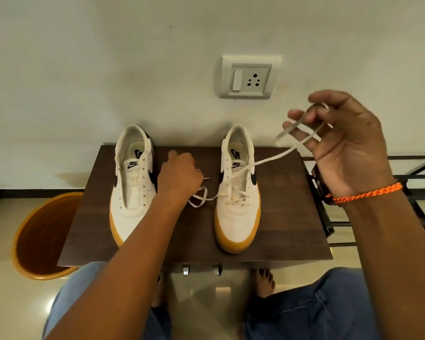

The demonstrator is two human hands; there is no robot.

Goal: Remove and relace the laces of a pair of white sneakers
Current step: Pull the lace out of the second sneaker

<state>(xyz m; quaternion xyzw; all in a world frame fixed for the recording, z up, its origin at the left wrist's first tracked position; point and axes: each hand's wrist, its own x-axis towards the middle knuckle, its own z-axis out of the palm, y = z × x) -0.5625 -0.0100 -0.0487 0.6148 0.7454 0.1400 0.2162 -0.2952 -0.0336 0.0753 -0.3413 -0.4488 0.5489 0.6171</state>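
Nearest the camera, blue-denim knees and bare feet on pale floor tiles; above them the front edge of a dark brown wooden bench (280,231), with two metal hooks below it.

On that bench, toes toward the viewer: a pair of white canvas sneakers with tan gum soles and black swooshes. Left sneaker (133,192) stripped bare, eyelets empty, tongue exposed. Right sneaker (238,200) part-laced only: crossings at the lower eyelets, upper rows open. Whether lace is coming out or going back in, impossible to say from one moment; either way, work centred on the right sneaker, about midway.

Between the two sneakers, left hand (179,177) knuckles up and fingers curled, apparently pinching one end of the flat white shoelace (275,158) just above the bench, with a slack loop trailing to the sneaker's near eyelets. Actual pinch hidden beneath the knuckles, so judged, not seen.

Farther and higher, right hand (341,141) raised well clear of the bench, palm toward the camera, fingers curled round the other run of lace, which loops over the fingers and stretches taut down to the eyelets. Orange braided wristband (368,192) on that wrist.

Next move, probably: drawing slack through evenly, then finding the tip for the next eyelet, without twisting the flat lace.

Beyond: white wall with a switch and socket plate (247,78); orange plastic bin (44,236) at left, black metal rack (415,192) at right.
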